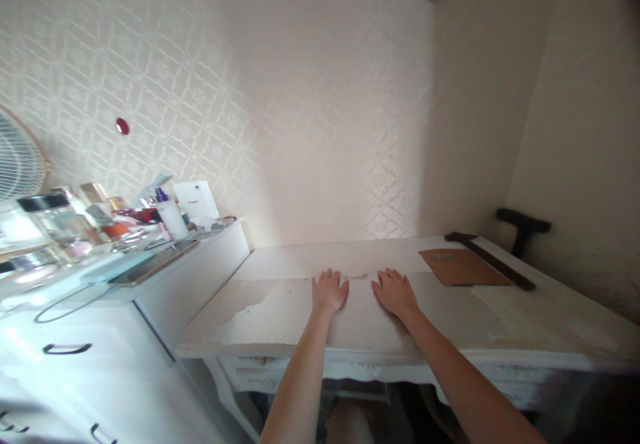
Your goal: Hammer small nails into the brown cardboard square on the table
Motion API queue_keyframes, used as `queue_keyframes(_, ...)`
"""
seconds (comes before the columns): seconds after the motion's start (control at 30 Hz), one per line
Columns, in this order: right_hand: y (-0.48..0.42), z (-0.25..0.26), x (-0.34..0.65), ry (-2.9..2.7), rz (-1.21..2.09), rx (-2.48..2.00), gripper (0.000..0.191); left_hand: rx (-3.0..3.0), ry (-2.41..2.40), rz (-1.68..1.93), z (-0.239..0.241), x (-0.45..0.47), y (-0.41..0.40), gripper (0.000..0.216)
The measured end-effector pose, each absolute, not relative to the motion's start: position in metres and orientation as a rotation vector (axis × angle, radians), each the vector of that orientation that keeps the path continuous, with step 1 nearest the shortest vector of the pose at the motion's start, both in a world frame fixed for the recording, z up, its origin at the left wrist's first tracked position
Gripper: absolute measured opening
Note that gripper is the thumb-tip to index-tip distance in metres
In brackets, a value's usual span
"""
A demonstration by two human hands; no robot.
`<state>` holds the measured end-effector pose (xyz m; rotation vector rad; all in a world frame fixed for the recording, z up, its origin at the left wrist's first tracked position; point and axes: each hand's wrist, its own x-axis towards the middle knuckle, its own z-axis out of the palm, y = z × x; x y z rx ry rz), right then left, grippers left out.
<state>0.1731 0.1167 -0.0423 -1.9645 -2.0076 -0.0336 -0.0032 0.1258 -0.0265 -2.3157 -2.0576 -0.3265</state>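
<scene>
Both palms face down on a white table (280, 327) with a worn, peeling top. My left hand (330, 291) lies flat just left of the middle, fingers pointing to the wall, holding nothing. A short gap to its right, my right hand (395, 293) rests the same way with its fingers a little apart. To the right of that hand is a flat brown notebook or folder (463, 267) with faint lettering. Beside it lies a long dark stick-like object (495, 264), whose kind I cannot make out.
On the left stands a white drawer cabinet (65, 381), crowded with bottles, jars and a phone-like slab (155, 262). A fan (20, 154) is at the far left. Behind the table's right end rises a black T-shaped handle (523, 225). Patterned wallpaper (320, 111) covers the wall.
</scene>
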Motion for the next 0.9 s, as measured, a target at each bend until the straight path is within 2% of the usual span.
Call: queue_keyframes(0.9, 0.1167, -0.0432, 0.1727, -1.998, -0.058, -1.957, 0.046, -2.328, -2.061, -0.334, -0.0261, -0.0032, 0.1265, 0.051)
